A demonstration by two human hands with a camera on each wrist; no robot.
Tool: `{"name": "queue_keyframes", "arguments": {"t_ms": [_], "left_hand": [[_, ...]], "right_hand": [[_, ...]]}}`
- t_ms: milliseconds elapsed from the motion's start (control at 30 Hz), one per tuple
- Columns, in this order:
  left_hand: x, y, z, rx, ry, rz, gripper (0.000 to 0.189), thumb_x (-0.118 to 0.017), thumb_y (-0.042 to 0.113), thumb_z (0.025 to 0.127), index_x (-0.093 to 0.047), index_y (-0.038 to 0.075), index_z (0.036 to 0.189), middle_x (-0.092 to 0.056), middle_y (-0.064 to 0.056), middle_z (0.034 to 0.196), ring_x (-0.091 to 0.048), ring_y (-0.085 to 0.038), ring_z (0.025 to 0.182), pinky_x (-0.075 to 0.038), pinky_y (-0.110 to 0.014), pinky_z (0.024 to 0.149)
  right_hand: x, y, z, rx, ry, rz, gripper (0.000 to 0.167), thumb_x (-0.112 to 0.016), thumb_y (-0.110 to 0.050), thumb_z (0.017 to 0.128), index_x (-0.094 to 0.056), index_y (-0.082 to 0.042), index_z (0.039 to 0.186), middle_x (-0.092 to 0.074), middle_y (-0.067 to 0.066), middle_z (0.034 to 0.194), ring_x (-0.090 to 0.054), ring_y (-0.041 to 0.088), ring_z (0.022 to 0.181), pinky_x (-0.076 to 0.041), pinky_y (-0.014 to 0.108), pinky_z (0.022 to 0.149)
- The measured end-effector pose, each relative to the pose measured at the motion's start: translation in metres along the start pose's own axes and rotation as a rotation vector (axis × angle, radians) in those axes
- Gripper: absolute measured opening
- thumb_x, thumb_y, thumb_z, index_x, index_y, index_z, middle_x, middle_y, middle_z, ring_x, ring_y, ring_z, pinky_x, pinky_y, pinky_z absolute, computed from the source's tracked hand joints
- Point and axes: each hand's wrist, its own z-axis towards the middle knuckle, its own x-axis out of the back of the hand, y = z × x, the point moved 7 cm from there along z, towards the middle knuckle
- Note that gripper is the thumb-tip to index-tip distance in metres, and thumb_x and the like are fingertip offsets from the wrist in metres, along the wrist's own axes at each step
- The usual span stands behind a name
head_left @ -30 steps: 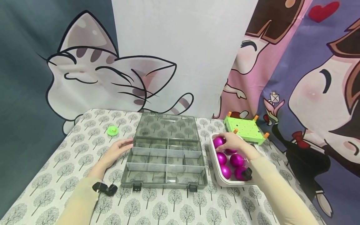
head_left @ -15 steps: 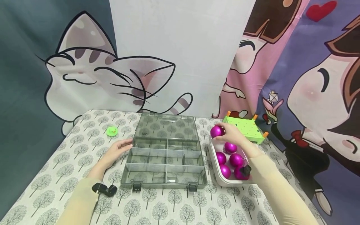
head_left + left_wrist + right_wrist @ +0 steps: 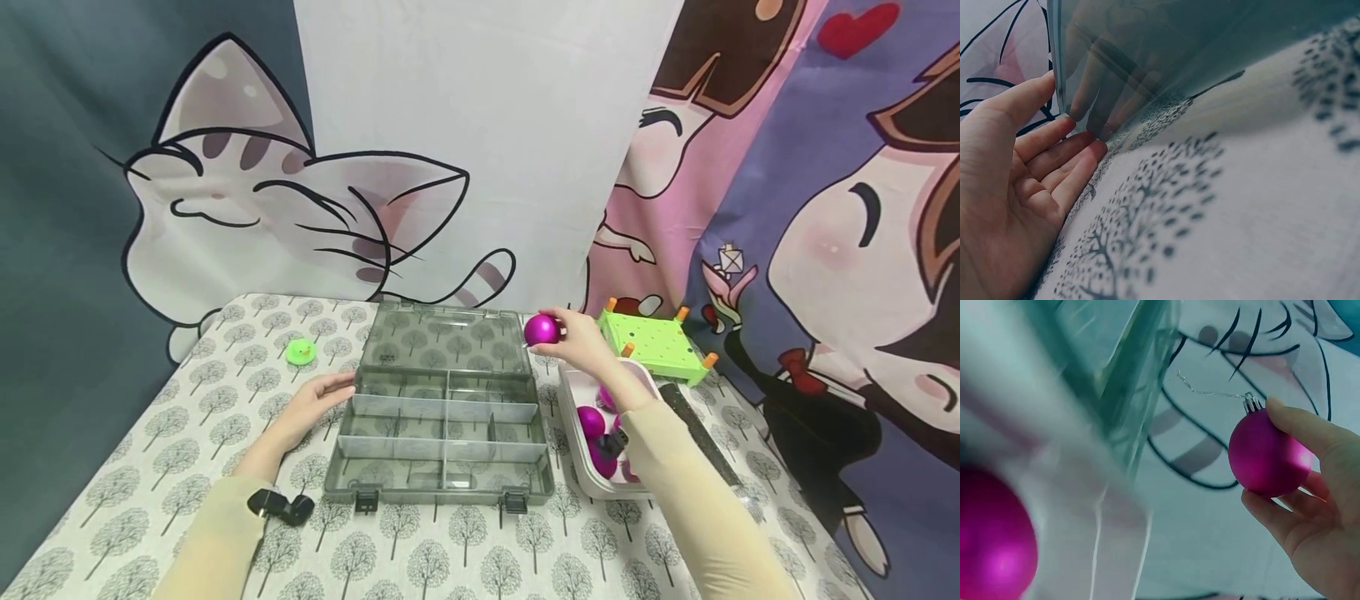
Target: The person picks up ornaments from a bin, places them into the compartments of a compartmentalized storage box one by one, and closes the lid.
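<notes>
Between the thumb and fingers of my right hand (image 3: 576, 340) is a magenta Christmas bauble (image 3: 542, 331), raised near the right side of the case lid. In the right wrist view the bauble (image 3: 1270, 454) shows a silver cap and a thin wire loop. A clear grey compartment case (image 3: 446, 433) lies with its lid (image 3: 446, 337) folded back, its dividers visible. My left hand (image 3: 309, 408) rests at the case's left side, fingertips touching its wall in the left wrist view. Several more baubles (image 3: 590, 422) sit in a white bin (image 3: 573, 467), partly hidden by my right forearm.
A small green duck toy (image 3: 301, 351) stands at the back left. Behind the bin is a bright green pegged stand (image 3: 652, 342) with orange legs, and a dark strip (image 3: 701, 433) lies to the bin's right. A printed curtain (image 3: 480, 150) hangs along the far table edge.
My right hand has lifted one bauble out of the white bin and carried it up and left toward the case lid. My left hand stays at the case.
</notes>
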Motion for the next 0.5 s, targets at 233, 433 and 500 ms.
{"name": "queue_keyframes", "arguments": {"t_ms": [233,433,500], "left_hand": [[0.001,-0.002,0.001,-0.008,0.014,0.011,0.054,-0.057,0.025,0.100,-0.044,-0.007,0.141,-0.046,-0.026,0.146,-0.043,-0.041,0.135,-0.038,-0.010,0.101],[0.001,-0.001,0.001,-0.006,0.014,-0.011,0.055,-0.057,0.025,0.099,-0.043,-0.008,0.142,-0.046,-0.027,0.145,-0.044,-0.042,0.134,-0.036,-0.003,0.095],[0.001,-0.002,0.001,-0.008,0.014,-0.008,0.055,-0.057,0.024,0.099,-0.043,-0.008,0.141,-0.046,-0.027,0.145,-0.044,-0.042,0.134,-0.036,-0.004,0.096]], "right_hand": [[-0.024,-0.032,0.016,-0.001,0.014,0.126,0.068,-0.085,-0.022,0.075,-0.056,-0.003,0.133,-0.063,0.020,0.128,-0.065,0.036,0.111,-0.056,0.048,0.092],[-0.049,-0.057,0.026,-0.037,0.034,0.210,0.069,-0.085,-0.021,0.074,-0.055,-0.004,0.133,-0.063,0.018,0.129,-0.064,0.034,0.112,-0.054,0.047,0.096],[-0.058,-0.063,0.029,-0.047,0.044,0.240,0.070,-0.086,-0.023,0.073,-0.055,-0.005,0.133,-0.063,0.017,0.128,-0.064,0.032,0.112,-0.054,0.046,0.096]]}}
